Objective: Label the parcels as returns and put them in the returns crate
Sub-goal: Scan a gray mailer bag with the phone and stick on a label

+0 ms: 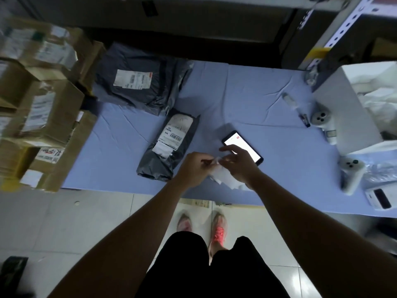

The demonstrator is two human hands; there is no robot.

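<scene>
A small grey parcel with a white shipping label lies in the middle of the blue-covered table. A bigger dark grey parcel sits behind it at the back left. Just right of the small parcel, above the table's front edge, my left hand and my right hand both pinch a white label sheet between them. The sheet hangs down below my fingers.
A lit phone lies just behind my right hand. Stacked cardboard boxes crowd the table's left side. A white box, handheld scanners and a small label printer stand along the right. Metal shelving rises behind.
</scene>
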